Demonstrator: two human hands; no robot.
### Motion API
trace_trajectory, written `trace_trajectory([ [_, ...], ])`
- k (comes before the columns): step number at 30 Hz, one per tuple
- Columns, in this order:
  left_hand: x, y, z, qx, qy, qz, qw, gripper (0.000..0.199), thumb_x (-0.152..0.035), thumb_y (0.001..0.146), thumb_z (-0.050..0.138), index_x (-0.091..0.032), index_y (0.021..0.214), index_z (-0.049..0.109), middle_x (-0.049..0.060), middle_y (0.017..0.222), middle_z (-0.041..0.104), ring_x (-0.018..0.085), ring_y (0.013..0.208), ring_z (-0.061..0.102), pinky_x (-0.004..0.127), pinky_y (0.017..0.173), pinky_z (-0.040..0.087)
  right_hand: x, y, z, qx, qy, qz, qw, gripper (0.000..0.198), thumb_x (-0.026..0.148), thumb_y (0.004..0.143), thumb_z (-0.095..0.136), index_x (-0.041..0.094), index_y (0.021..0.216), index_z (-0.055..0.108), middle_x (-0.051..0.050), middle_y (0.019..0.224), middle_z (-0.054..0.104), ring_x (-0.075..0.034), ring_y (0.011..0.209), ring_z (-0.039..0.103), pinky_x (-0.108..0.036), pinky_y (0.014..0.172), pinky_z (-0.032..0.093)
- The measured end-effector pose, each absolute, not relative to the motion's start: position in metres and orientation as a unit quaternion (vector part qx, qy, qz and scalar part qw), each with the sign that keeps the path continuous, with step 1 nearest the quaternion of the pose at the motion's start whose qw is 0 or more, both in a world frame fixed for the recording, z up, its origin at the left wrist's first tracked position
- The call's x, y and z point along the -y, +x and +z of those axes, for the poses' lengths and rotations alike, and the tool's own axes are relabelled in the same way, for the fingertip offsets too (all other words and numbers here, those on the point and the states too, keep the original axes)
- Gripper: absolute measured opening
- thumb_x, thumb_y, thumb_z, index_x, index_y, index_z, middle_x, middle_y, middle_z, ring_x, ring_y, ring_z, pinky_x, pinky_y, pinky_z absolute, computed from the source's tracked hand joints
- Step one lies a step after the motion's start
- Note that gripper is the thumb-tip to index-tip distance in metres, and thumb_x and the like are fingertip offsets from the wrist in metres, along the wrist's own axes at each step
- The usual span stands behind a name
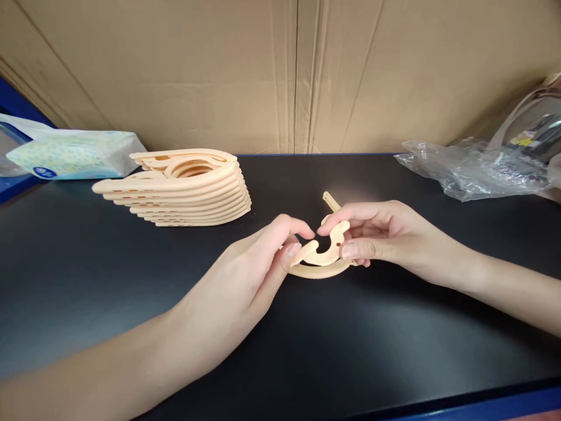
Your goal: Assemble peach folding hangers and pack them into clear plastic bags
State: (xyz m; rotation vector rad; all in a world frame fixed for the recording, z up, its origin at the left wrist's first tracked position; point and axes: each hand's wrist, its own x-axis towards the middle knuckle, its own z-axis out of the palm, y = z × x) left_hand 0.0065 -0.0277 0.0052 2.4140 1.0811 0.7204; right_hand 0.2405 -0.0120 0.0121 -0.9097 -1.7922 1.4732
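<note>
A peach plastic hook point(323, 257), apparently part of a folding clothes hanger, is between my hands above the black table. My right hand point(381, 231) pinches its right side between thumb and fingers. My left hand point(267, 257) is closed at the hook's left tip, with the thumb against it and the index finger curled above. A curved peach bar point(322, 272) runs just below the hook, and a thin straight arm point(331, 202) sticks out behind my right fingers. My fingers hide how these parts join.
A stack of several similar peach pieces point(197, 196) stands on the black table point(307, 351) at the left. Behind it is a soft tissue pack point(83, 153). Clear plastic bags point(473, 169) lie at the right. Cardboard point(210, 76) forms the back wall.
</note>
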Motion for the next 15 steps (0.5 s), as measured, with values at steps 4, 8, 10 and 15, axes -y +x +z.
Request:
trace_trajectory([
  [4, 0.026, 0.004, 0.002, -0.389, 0.88, 0.252, 0.102, 0.012, -0.028, 0.103, 0.045, -0.026, 0.114, 0.05, -0.008, 0.077, 0.063, 0.007, 0.053, 0.055, 0.019, 0.049, 0.037, 0.005, 0.247, 0.013, 0.647, -0.371, 0.565, 0.352, 0.027, 0.045, 0.086, 0.072, 0.02, 0.077, 0.066, 0.004, 0.067, 0.056, -0.01, 0.058, 0.051, -0.024, 0.055, 0.046],
  [8, 0.027, 0.002, -0.003, -0.362, 0.907, 0.214, -0.01, 0.019, -0.03, 0.104, 0.039, -0.025, 0.104, 0.057, -0.01, 0.056, 0.057, 0.01, 0.039, 0.05, 0.025, 0.043, 0.028, -0.008, 0.257, 0.012, 0.664, -0.388, 0.5, 0.398, 0.05, 0.052, 0.094, 0.058, 0.02, 0.059, 0.043, 0.004, 0.063, 0.043, -0.01, 0.056, 0.039, -0.025, 0.056, 0.041],
  [10, 0.028, 0.002, -0.005, -0.349, 0.917, 0.188, -0.032, 0.024, -0.03, 0.105, 0.037, -0.024, 0.105, 0.06, -0.008, 0.062, 0.063, 0.012, 0.043, 0.057, 0.026, 0.043, 0.029, -0.014, 0.26, 0.011, 0.661, -0.394, 0.489, 0.412, 0.05, 0.051, 0.097, 0.053, 0.02, 0.059, 0.042, 0.004, 0.063, 0.039, -0.01, 0.056, 0.036, -0.025, 0.057, 0.039],
  [15, 0.025, 0.004, -0.001, -0.313, 0.939, 0.134, -0.039, 0.034, -0.031, 0.106, 0.032, -0.021, 0.106, 0.065, 0.002, 0.095, 0.072, 0.019, 0.074, 0.069, 0.03, 0.052, 0.041, -0.021, 0.261, 0.01, 0.643, -0.43, 0.481, 0.413, 0.047, 0.042, 0.101, 0.047, 0.02, 0.059, 0.043, 0.001, 0.065, 0.047, -0.012, 0.059, 0.046, -0.026, 0.059, 0.043],
])
